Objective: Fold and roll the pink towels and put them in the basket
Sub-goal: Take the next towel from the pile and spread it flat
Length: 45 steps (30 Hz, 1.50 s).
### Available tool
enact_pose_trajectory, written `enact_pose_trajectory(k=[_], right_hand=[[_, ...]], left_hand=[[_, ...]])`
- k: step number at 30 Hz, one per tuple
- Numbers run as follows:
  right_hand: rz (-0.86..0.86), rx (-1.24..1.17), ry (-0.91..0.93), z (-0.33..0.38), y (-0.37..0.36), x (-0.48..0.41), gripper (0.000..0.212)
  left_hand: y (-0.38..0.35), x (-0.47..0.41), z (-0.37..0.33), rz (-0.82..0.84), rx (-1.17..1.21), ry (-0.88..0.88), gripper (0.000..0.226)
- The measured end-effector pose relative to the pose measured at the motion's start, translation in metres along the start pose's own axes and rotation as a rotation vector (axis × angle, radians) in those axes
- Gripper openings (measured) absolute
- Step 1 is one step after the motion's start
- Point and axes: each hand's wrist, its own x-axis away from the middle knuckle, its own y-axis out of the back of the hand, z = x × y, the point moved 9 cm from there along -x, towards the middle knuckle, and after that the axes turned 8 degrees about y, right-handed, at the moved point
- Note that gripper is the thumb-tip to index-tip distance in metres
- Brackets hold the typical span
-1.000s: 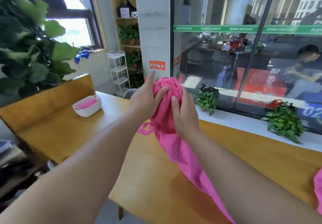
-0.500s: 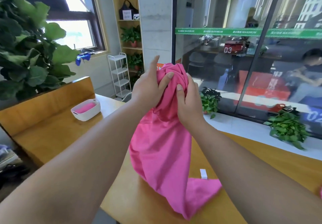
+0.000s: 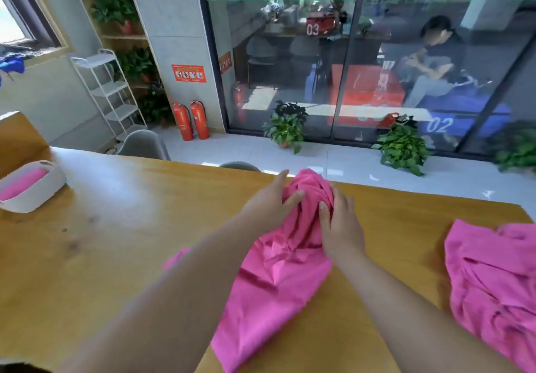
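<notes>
Our left hand (image 3: 268,203) and right hand (image 3: 339,224) are both closed around the bunched upper end of a pink towel (image 3: 278,285). The left thumb lies across the front of the bunch and the right thumb presses into its folds. The other fingers are curled behind the cloth, mostly out of sight.

A moment ago we held this bunch up in the air with the rest of the towel hanging from it. Now we have brought it down, and the bunch sits just above centre of the frame, on or just over the far edge of the table (image 3: 130,242). We cannot tell whether it touches the wood. The rest of the towel has gone from hanging to lying on the tabletop, trailing creased toward the bottom centre.

We judge that the towel is being laid out for folding. No fold or roll is made yet, and it will need smoothing flat first.

A second pink towel (image 3: 493,280) lies crumpled at the lower right, well apart from our hands. The white basket (image 3: 32,195) stands at the left edge of the frame with one rolled towel (image 3: 20,184) already inside.
</notes>
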Motion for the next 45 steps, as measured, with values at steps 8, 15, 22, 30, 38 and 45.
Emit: enact_pose_trajectory(k=[8,15,22,30,38,45], right_hand=[[0.532,0.451,-0.081,-0.153,-0.049,0.095,0.086],[0.812,0.397,0.064,-0.151,-0.088,0.116,0.086],[0.865,0.403,0.001,-0.105,-0.121,0.133,0.083],[0.936,0.371,0.031,-0.004,-0.203,0.155,0.083],[0.874,0.368,0.075,0.088,-0.275,0.158,0.058],[0.69,0.384,0.039,0.112,-0.263,0.135,0.029]], left_hand=[[-0.189,0.04,0.102,0.328,-0.184,0.026,0.08],[-0.211,0.054,0.131,0.299,-0.203,-0.026,0.07],[-0.193,0.055,0.189,0.378,-0.187,-0.038,0.096],[-0.124,0.079,0.301,0.41,-0.21,0.006,0.092],[-0.044,0.103,0.393,0.399,-0.248,0.066,0.1],[0.009,0.102,0.38,0.308,-0.379,0.061,0.047]])
